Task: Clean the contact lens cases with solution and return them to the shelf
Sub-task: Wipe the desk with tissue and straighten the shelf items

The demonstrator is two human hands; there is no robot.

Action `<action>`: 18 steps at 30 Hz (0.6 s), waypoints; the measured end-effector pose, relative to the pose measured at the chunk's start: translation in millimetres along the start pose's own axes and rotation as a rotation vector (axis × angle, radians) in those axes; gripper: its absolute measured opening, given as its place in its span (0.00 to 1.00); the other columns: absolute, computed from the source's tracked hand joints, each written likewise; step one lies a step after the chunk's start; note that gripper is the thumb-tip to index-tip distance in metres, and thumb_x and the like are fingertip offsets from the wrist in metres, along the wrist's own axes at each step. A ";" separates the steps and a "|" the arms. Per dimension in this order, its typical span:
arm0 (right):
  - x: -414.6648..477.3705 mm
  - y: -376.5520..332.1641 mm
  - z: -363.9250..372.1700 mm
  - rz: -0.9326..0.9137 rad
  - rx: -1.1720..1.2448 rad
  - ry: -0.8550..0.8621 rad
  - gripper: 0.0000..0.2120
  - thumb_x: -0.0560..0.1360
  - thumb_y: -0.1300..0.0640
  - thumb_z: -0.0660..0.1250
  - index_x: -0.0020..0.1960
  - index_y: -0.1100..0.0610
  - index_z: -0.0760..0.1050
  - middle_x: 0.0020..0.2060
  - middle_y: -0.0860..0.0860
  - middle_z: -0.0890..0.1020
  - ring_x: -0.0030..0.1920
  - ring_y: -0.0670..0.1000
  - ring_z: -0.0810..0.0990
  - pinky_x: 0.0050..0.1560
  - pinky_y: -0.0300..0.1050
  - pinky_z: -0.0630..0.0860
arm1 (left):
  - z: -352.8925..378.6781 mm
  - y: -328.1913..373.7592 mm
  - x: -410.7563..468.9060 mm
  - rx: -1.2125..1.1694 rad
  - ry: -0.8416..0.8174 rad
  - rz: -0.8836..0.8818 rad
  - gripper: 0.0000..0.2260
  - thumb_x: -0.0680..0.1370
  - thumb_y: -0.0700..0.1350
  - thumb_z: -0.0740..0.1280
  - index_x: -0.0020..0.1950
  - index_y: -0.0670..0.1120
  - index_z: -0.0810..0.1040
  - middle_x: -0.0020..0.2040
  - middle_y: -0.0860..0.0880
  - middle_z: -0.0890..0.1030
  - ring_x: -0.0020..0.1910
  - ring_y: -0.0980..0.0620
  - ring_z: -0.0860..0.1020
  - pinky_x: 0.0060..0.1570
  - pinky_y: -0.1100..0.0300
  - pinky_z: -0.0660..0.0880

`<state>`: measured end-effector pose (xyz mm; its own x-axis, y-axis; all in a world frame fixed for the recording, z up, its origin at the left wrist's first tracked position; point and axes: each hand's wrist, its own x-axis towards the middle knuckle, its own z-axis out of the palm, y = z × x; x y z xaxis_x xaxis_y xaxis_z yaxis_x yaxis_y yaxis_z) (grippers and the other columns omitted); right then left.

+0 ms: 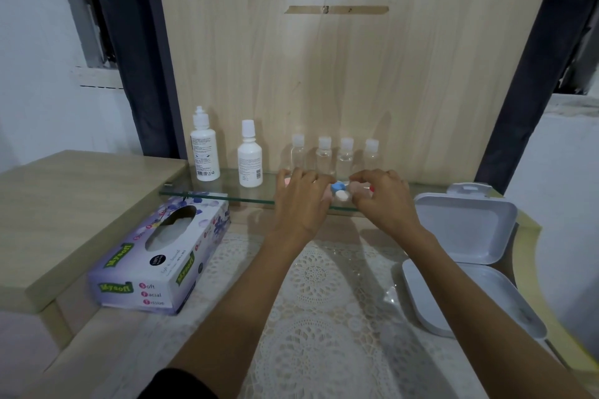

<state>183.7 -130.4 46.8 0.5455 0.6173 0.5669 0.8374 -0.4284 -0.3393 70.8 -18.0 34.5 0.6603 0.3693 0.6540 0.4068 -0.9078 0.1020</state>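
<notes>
step: fetching, I'd say; cleaning not started.
left hand [301, 196]: my fingers curl on lens case [339, 190], left end.
right hand [384, 196]: pinches its right end.
case: on glass shelf [233, 192], front edge.
next: lift clear, grab solution bottle [205, 152].

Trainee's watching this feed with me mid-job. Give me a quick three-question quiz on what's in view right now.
1. Count: how many small clear bottles stand on the glass shelf?
2. True or false: the white box at the right lies open.
3. The lens case with blue and white caps shows:
A) between the left hand and the right hand
B) inside the white box
C) behind the small clear bottles

Key: 1 four; 2 true; 3 A.
</notes>
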 end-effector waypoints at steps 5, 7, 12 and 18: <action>0.8 5.4 1.0 0.011 -0.016 0.011 0.12 0.72 0.59 0.66 0.53 0.59 0.81 0.45 0.57 0.81 0.48 0.57 0.74 0.47 0.51 0.72 | 0.7 14.3 4.9 0.002 -0.015 0.044 0.13 0.79 0.52 0.62 0.63 0.55 0.76 0.59 0.54 0.79 0.61 0.51 0.71 0.64 0.50 0.55; 0.9 5.6 1.5 -0.004 -0.023 0.008 0.10 0.72 0.59 0.66 0.50 0.60 0.82 0.43 0.58 0.81 0.47 0.58 0.74 0.46 0.51 0.72 | 2.4 18.2 6.0 0.023 -0.031 0.058 0.12 0.79 0.52 0.62 0.61 0.56 0.77 0.57 0.53 0.80 0.61 0.50 0.71 0.65 0.49 0.55; 0.5 8.5 1.4 -0.052 -0.122 0.049 0.08 0.73 0.58 0.67 0.49 0.58 0.83 0.43 0.54 0.83 0.46 0.56 0.73 0.43 0.48 0.67 | 4.2 20.6 6.8 0.071 -0.065 0.050 0.11 0.80 0.50 0.61 0.58 0.58 0.79 0.55 0.54 0.81 0.61 0.50 0.71 0.67 0.47 0.54; 1.3 9.0 -4.2 -0.055 -0.172 0.032 0.11 0.74 0.53 0.66 0.54 0.52 0.81 0.45 0.51 0.84 0.51 0.53 0.73 0.49 0.48 0.64 | 2.7 21.2 8.5 0.057 -0.050 0.045 0.12 0.80 0.50 0.59 0.59 0.58 0.79 0.54 0.55 0.82 0.60 0.51 0.71 0.67 0.49 0.52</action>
<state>191.8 -136.2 47.6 0.4958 0.6228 0.6053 0.8463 -0.5030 -0.1756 86.7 -33.6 40.2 0.7089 0.3388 0.6187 0.4100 -0.9116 0.0295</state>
